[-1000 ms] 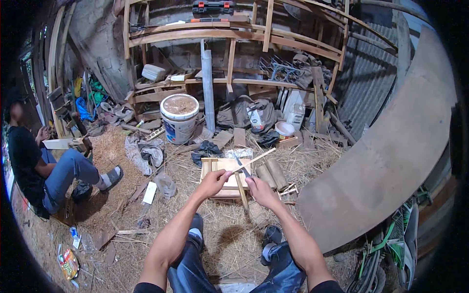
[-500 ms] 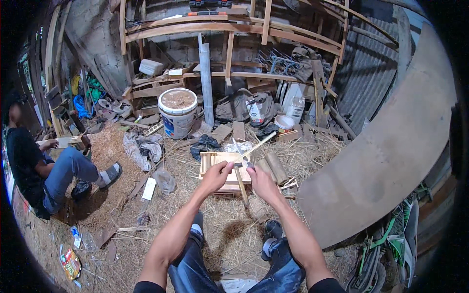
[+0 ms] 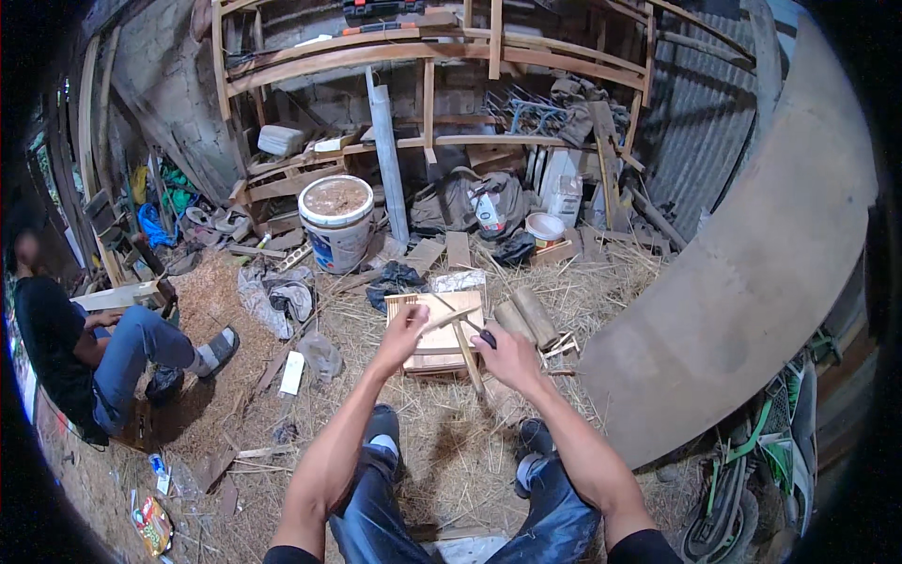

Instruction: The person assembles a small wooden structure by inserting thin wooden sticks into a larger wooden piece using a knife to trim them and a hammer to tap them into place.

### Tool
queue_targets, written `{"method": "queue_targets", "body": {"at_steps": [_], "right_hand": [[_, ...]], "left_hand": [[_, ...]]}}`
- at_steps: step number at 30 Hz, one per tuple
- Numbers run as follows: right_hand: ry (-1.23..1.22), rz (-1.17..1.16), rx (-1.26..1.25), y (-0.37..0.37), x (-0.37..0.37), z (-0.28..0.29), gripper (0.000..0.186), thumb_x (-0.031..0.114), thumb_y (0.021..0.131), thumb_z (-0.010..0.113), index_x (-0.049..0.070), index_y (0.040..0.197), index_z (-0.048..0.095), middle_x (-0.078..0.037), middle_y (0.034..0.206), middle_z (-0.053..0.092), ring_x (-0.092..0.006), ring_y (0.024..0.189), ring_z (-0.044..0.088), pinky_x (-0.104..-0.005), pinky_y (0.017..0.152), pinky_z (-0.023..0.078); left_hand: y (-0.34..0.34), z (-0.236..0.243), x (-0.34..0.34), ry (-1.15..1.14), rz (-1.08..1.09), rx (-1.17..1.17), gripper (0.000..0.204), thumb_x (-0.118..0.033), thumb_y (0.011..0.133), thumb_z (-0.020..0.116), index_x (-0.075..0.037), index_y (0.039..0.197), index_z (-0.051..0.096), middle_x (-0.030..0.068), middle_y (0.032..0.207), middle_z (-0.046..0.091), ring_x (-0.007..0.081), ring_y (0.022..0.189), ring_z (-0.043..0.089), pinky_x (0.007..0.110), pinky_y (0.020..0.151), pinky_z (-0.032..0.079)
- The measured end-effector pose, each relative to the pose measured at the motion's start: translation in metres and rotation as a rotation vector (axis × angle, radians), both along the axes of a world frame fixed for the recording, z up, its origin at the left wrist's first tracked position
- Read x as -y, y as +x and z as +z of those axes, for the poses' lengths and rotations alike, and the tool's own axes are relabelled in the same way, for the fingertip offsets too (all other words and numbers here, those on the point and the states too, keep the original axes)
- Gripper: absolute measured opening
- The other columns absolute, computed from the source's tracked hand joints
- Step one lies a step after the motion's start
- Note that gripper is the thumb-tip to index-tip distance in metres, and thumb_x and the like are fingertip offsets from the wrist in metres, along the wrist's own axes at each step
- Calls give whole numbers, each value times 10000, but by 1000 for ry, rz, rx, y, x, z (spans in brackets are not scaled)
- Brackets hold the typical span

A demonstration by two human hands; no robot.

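My left hand (image 3: 402,340) grips a thin pale wooden strip (image 3: 447,320) that points up and to the right. Closed around a dark handle, my right hand (image 3: 513,361) holds a knife (image 3: 458,311), its narrow blade slanting up and left across the strip. Below both hands sits a low stack of pale wooden boards (image 3: 432,361), with thin sticks (image 3: 401,302) lined up at its far left. A hammer's wooden handle (image 3: 471,361) leans over the stack's near edge; its head is hard to make out behind the strip.
Two round logs (image 3: 534,321) lie right of the stack. A white bucket (image 3: 335,226) stands beyond it. A big curved panel (image 3: 723,273) fills the right side, near a green and white motorbike (image 3: 766,437). Another person (image 3: 70,348) sits at the left. Straw and shavings cover the floor.
The strip has swung lower and now reaches less far to the right. The knife blade has tipped further left. My left hand has moved slightly left, and the view has shifted a little.
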State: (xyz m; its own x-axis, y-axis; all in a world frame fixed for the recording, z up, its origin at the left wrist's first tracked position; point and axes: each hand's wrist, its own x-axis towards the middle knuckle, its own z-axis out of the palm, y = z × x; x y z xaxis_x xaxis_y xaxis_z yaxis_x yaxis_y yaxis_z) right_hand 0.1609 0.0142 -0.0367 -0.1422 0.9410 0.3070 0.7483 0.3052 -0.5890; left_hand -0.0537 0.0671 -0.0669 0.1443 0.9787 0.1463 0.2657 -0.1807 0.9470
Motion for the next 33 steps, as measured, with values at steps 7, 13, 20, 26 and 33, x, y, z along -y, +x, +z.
{"method": "queue_targets", "body": {"at_steps": [7,13,20,26,33], "right_hand": [[52,43,28,28,-10,-6,258,281,802,605,27,837,577,-181,825,617,-374,797,591,-457,681,457],[54,52,-67,26,-13,-12,250,268,813,595,20,840,575,-192,806,606,-383,811,583,-458,684,454],[-165,188,-257,39,-17,-17,239,234,806,602,-2,832,577,-153,713,606,-264,672,578,-379,622,437],[-316,168,-209,44,-17,-8,255,188,774,637,-40,887,618,-40,679,571,-114,635,495,-283,593,407],[-662,477,-575,46,-13,-12,262,311,908,519,55,955,547,15,612,451,-64,511,429,-219,422,333]], "left_hand": [[15,6,10,-446,-360,168,480,-432,958,322,-12,1089,514,76,921,573,130,823,540,290,741,448],[39,5,19,-454,-349,255,370,-377,964,356,-36,992,499,-15,705,474,84,601,479,220,536,401],[57,35,37,-574,-544,548,234,-322,926,478,-90,904,459,3,706,478,98,607,487,220,511,401],[66,39,49,-523,-569,614,199,-277,930,475,-79,912,457,12,707,498,122,583,500,248,515,416],[46,34,37,-390,-390,324,296,-341,965,368,-73,940,491,-26,647,434,80,521,402,216,474,324]]}}
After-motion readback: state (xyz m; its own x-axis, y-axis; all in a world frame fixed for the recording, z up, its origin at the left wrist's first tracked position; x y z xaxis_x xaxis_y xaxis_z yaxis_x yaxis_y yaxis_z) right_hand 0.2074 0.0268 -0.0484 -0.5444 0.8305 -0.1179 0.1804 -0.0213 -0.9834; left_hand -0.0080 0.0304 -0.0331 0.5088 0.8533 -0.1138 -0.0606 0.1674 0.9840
